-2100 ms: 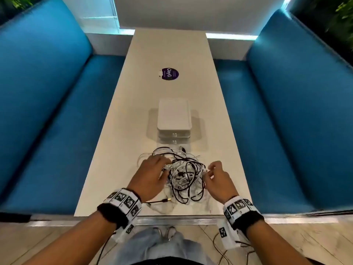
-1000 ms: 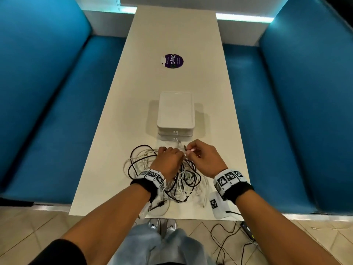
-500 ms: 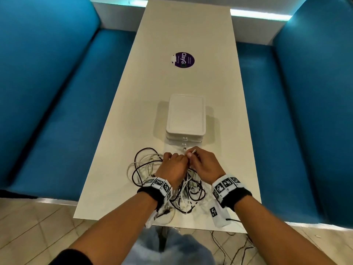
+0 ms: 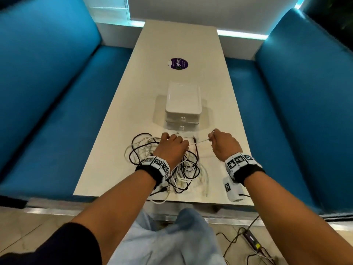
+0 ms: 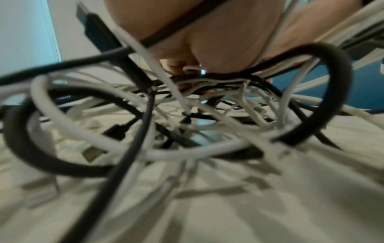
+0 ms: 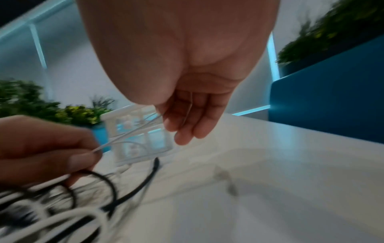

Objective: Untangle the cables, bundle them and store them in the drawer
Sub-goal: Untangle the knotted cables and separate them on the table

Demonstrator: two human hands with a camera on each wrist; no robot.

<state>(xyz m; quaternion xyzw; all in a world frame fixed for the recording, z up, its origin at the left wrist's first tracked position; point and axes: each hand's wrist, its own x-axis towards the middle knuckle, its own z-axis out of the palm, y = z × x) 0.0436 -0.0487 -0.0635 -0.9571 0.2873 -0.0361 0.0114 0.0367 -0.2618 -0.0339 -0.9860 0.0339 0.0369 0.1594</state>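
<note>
While the left hand (image 4: 172, 148) gripped the cable tangle (image 4: 183, 169) near the drawer box (image 4: 183, 106), the right hand (image 4: 222, 143) pinched 1 white cable (image 4: 198, 142) taut.

L hand (image 4: 172, 148) covers middle of cable tangle (image 4: 188, 170) near table's (image 4: 118, 131) near edge | R hand (image 4: 223, 143) fingertips hidden, grip on white cable (image 4: 198, 142) unclear | wrist views motion-blurred | drawer unit (image 6: 135, 134) smeared, contents unreadable

a purple sticker (image 4: 179, 64) lies on the white table (image 4: 122, 104), flanked by blue sofas (image 4: 47, 88). plants (image 6: 68, 113) stand behind. floor cables (image 4: 246, 243) trail below.
</note>
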